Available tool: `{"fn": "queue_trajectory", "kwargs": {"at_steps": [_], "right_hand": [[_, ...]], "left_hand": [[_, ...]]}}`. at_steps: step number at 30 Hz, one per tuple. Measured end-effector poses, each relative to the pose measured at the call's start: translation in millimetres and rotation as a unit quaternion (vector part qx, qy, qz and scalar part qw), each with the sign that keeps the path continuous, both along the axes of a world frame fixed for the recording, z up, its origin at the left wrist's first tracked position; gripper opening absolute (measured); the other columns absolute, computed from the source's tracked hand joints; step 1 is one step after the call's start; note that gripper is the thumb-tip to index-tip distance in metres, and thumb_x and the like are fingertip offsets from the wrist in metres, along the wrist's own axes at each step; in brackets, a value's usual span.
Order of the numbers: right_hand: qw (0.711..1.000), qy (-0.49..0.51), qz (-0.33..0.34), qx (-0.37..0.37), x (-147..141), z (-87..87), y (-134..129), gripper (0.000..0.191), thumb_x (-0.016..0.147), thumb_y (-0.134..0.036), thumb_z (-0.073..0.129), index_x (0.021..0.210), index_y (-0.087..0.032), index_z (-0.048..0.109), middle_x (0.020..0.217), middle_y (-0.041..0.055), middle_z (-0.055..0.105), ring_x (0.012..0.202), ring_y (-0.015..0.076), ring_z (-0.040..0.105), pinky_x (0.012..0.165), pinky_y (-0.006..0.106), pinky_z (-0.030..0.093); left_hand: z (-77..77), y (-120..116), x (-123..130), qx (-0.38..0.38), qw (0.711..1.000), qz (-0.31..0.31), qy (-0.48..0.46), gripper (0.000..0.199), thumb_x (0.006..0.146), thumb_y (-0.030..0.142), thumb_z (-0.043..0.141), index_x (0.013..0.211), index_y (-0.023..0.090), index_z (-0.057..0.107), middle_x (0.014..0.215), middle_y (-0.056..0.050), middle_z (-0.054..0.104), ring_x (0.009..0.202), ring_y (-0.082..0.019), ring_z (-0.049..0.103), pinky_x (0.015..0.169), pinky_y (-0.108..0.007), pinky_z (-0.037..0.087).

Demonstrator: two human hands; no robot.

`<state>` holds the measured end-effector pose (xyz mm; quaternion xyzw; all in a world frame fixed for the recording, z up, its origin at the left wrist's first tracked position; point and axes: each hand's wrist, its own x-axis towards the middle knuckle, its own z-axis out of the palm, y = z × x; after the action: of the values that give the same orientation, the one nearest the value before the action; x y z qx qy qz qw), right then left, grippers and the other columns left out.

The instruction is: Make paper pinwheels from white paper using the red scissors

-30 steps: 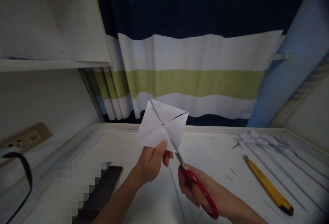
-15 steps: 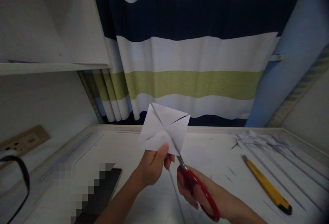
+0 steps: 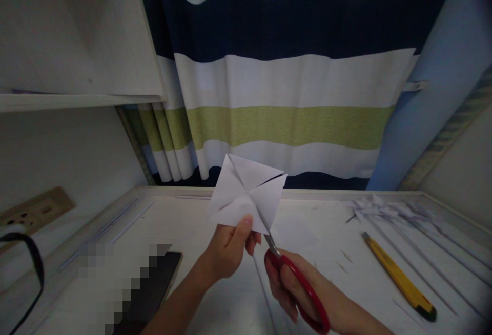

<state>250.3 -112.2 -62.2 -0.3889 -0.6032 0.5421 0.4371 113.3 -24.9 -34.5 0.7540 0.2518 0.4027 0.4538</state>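
L hand (image 3: 226, 250) fingers pinch white paper (image 3: 230, 184) at its lower edge; it sits just above 'em, a touch further R vs 0.5 s ago. R hand (image 3: 321, 286) fingers stay in the red scissors' (image 3: 310, 290) handles, spread wider than b4; blades just ahead of those fingers, at paper's lower-R corner. Yellow cutter (image 3: 397, 276) unmoved, well R.

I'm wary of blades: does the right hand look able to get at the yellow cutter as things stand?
Probably not straight away: the right hand is occupied with the red scissors. The way itself looks free, though; the yellow cutter lies uncovered on the desk, on that hand's side.
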Motion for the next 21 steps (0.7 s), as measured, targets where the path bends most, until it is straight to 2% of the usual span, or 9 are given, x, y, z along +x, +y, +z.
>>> {"fn": "queue_trajectory", "kwargs": {"at_steps": [13,21], "right_hand": [[0.999,-0.030,-0.021,0.002,-2.4,-1.5,0.2,0.046,0.079,-0.061,0.028,0.069,-0.018,0.039,0.043,-0.0081,0.036,0.032,0.0045,0.029,0.032,0.017,0.023],[0.999,-0.026,-0.021,0.008,-1.1,2.6,-0.2,0.044,0.079,-0.060,0.030,0.072,-0.017,0.038,0.050,-0.0074,0.035,0.036,0.0046,0.031,0.034,0.017,0.026]], "left_hand": [[2.7,-1.8,0.2,-0.013,1.000,0.009,0.015,0.043,0.084,0.037,0.031,0.052,0.016,0.048,0.041,0.002,0.042,0.042,-0.011,0.044,0.050,-0.023,0.038],[3.9,-2.9,0.0,-0.006,1.000,0.003,0.016,0.043,0.085,0.035,0.029,0.052,0.016,0.048,0.040,0.002,0.042,0.043,-0.011,0.045,0.050,-0.023,0.038]]}}
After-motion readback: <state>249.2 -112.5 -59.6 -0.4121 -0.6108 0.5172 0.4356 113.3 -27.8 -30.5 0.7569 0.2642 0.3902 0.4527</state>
